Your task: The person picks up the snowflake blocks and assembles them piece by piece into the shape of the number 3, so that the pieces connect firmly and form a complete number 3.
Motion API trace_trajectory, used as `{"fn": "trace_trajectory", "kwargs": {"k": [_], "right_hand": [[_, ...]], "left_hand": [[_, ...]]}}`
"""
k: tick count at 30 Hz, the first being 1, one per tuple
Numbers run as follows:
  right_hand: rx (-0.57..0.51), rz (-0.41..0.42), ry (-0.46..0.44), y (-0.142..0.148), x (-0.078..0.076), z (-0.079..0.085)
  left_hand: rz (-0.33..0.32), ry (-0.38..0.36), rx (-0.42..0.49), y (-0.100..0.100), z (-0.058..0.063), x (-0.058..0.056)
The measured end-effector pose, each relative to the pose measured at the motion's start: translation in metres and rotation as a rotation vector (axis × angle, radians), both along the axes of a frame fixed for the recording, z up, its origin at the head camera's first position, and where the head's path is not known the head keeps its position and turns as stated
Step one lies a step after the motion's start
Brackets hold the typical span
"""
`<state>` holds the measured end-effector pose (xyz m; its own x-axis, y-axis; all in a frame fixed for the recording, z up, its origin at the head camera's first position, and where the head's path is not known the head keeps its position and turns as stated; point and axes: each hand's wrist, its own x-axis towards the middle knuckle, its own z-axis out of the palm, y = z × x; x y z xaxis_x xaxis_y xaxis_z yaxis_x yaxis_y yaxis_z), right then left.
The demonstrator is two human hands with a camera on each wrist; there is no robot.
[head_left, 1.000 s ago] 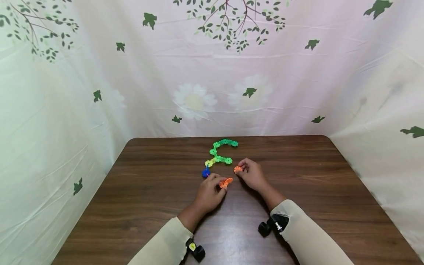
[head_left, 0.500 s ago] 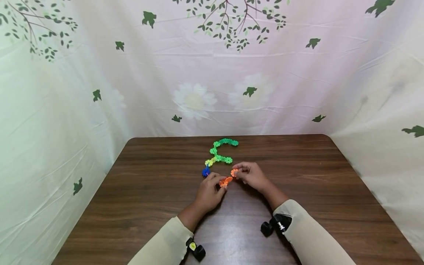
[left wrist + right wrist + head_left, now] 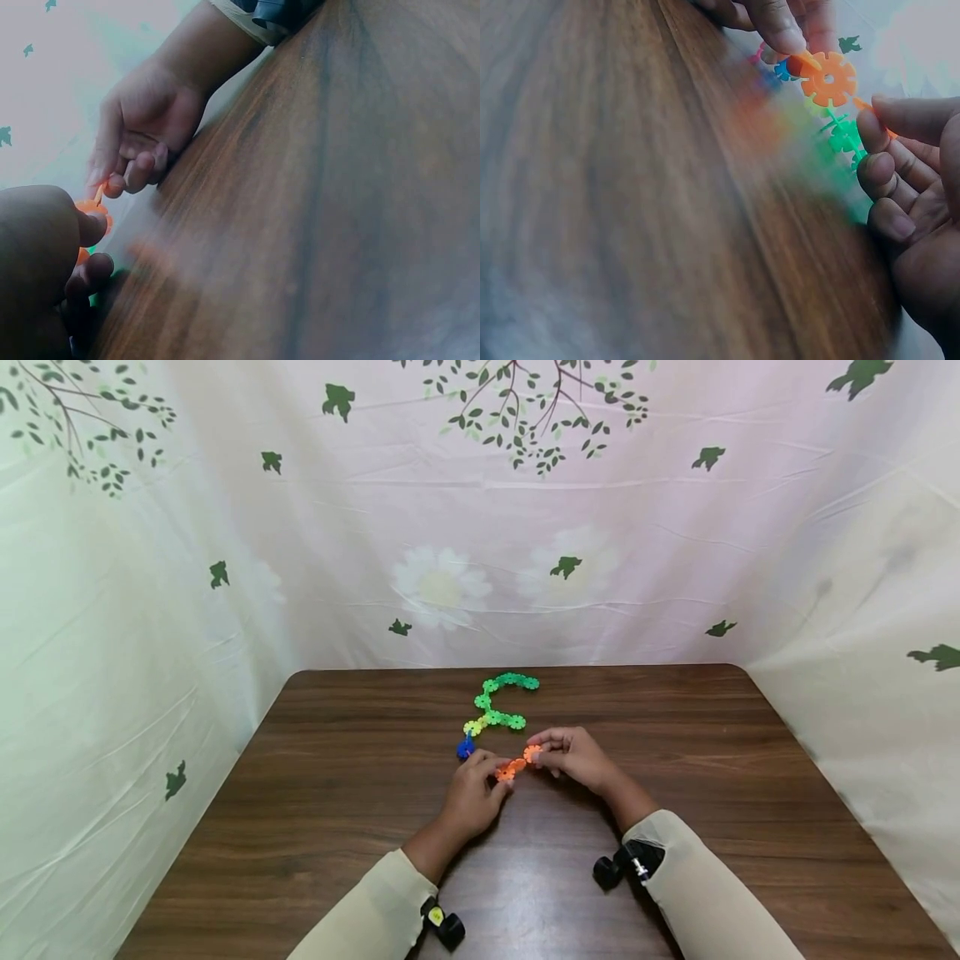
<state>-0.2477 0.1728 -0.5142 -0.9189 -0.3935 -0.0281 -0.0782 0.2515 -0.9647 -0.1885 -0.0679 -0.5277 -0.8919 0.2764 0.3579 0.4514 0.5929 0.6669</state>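
Observation:
In the head view my left hand (image 3: 471, 797) pinches joined orange notched discs (image 3: 507, 774) between thumb and fingers. My right hand (image 3: 577, 762), just to the right, pinches another orange notched disc (image 3: 532, 754), whose edge meets the joined ones. Seen from the right wrist, one orange disc (image 3: 829, 79) faces the camera between the two hands, and the right thumb and index finger hold the edge of the neighbouring disc. In the left wrist view the left fingers mostly hide the orange discs (image 3: 99, 210).
Beyond the hands, a curved chain of green discs (image 3: 495, 719) lies on the brown wooden table (image 3: 360, 793). Yellow discs (image 3: 473, 728) and a blue disc (image 3: 466, 749) continue its near end, close to the left hand. A patterned cloth (image 3: 480, 527) hangs behind the table.
My right hand has moved left and slightly nearer me, bringing its orange disc from apart to the edge of the joined ones. The left hand stays nearly still.

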Motion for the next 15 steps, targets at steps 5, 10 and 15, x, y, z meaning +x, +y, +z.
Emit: {"fn": "trace_trajectory", "kwargs": {"k": [5, 10, 15], "right_hand": [[-0.006, 0.034, -0.007, 0.0002, 0.0004, 0.0018], [-0.007, 0.078, 0.006, 0.0003, 0.0004, -0.0012], [-0.026, 0.081, 0.008, -0.001, -0.0002, -0.0046]], "left_hand": [[0.004, -0.002, 0.003, -0.0003, 0.0005, 0.0001], [0.002, 0.0, 0.036, -0.0008, -0.0005, 0.0], [-0.001, -0.016, 0.057, -0.0016, -0.0007, -0.0006]]}}
